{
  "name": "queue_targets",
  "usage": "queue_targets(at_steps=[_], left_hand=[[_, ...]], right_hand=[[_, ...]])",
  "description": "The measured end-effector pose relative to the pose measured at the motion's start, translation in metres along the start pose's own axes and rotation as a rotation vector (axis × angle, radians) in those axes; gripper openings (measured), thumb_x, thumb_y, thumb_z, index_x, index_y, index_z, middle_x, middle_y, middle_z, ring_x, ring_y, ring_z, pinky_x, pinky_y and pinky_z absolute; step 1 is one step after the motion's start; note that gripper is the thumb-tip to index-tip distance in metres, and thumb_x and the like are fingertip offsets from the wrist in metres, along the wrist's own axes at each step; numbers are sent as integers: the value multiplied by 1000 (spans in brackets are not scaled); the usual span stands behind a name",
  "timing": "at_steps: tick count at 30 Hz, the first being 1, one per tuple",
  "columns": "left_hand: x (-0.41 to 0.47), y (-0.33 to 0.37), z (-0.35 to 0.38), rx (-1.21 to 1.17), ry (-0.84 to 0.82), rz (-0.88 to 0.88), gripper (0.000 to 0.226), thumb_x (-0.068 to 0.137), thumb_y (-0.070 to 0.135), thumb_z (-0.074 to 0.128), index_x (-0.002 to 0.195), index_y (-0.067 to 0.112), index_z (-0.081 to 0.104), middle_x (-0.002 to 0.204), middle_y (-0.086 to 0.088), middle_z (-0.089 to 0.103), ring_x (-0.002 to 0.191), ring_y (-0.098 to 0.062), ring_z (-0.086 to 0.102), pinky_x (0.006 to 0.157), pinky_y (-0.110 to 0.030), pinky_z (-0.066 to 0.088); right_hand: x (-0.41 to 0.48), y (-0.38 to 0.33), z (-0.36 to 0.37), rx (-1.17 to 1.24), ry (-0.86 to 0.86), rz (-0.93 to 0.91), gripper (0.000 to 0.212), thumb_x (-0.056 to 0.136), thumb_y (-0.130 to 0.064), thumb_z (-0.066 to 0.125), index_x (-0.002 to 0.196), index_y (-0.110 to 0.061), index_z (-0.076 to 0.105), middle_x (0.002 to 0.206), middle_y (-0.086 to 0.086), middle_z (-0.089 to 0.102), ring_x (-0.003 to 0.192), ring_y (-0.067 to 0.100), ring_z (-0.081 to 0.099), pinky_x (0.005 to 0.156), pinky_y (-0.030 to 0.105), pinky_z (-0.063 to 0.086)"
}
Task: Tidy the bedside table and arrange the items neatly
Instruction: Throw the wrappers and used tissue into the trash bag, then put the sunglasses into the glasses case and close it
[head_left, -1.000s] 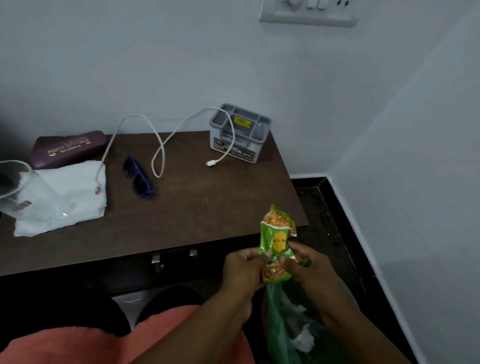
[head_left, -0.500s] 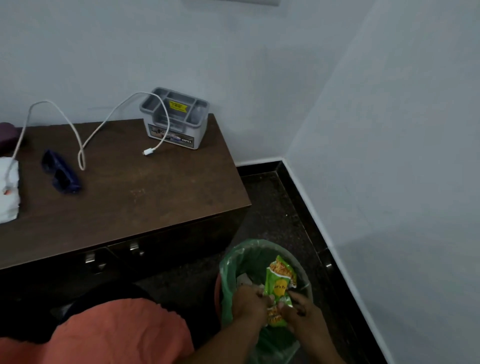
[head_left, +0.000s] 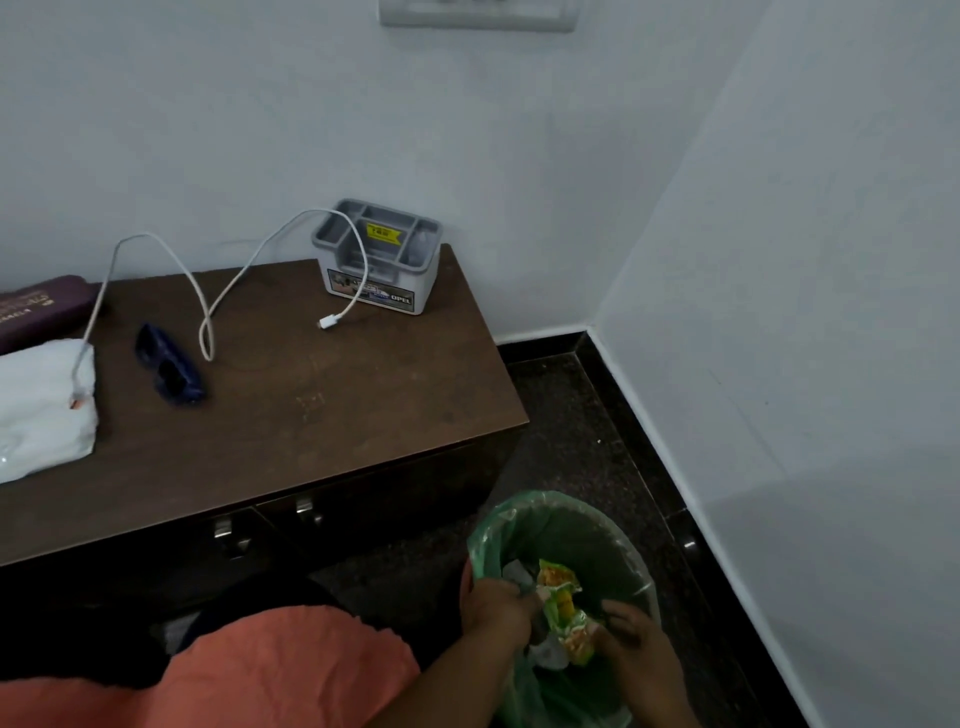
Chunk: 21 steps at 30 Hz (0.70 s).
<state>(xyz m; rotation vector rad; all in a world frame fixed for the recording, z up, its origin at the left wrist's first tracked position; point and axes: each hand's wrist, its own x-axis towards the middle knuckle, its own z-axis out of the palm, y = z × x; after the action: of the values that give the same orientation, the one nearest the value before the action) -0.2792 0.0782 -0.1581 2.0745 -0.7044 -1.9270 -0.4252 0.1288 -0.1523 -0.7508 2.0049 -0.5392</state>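
Snack wrapper (head_left: 563, 605), long axis roughly upright, sits within the mouth of the lined bin (head_left: 597, 522), pinched on either side in the grip of left hand (head_left: 496, 610) and right hand (head_left: 641, 652).

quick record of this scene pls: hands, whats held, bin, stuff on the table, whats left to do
hands: left hand and right hand both pinch the snack wrapper
wrapper: crumpled, low inside the bin's mouth
bin: green-lined bin on the floor, right of the bedside table; crumpled rubbish inside
on table: grey organiser back right, white cable draped over it, blue sunglasses, white cloth, maroon case
left to do: table items not yet arranged
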Motion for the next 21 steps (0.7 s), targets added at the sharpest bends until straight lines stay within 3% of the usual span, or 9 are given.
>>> queue_targets(at_steps=[3,5,7,9,12,15,21], left_hand=[[-3,9,-1,-84,-60,0,18,80,29,71,90,14,66,116,-16,66,110,-32,61,97,-44,50],[-15,22,-9,-158,-112,45,27,83,29,69,105,15,65,118,-10,65,111,-27,59,98,-42,49],[-30,38,-22,-258,-190,90,34,86,27,66,116,12,61,116,-7,64,107,-21,59,88,-34,54],[-54,54,-46,-354,-280,152,35,89,25,63,120,10,57,111,-6,62,103,-17,57,72,-23,52],[-86,69,-98,-406,-327,265,27,90,27,61,114,17,59,113,-3,64,110,-16,57,82,-24,52],[-109,69,-155,-449,-232,399,18,90,28,59,107,21,60,114,-1,65,111,-14,59,94,-29,49],[-111,42,-262,-497,79,583,28,81,25,64,108,21,66,107,0,73,105,-10,66,83,-24,53]], right_hand=[[-5,-22,0,88,-34,-53,20,78,5,67,91,-10,63,89,14,61,77,18,58,55,6,45],[-9,-39,2,120,-56,-112,20,79,1,67,86,-17,63,92,13,64,82,19,60,73,18,52],[-13,-59,4,143,-87,-143,18,81,-3,67,91,-17,65,96,12,66,91,23,61,87,35,50],[-16,-78,6,180,-105,-175,19,81,-3,67,98,-10,65,98,14,67,93,24,62,87,36,47],[-25,-110,14,245,-148,-208,13,83,-1,64,90,-11,66,95,11,68,88,20,62,85,35,46],[-33,-135,26,229,-178,-276,13,83,-4,65,90,-15,66,96,11,69,89,19,63,89,37,48],[-55,-185,64,159,-314,-411,12,83,-13,67,94,-16,69,98,5,70,97,17,64,93,39,50]])
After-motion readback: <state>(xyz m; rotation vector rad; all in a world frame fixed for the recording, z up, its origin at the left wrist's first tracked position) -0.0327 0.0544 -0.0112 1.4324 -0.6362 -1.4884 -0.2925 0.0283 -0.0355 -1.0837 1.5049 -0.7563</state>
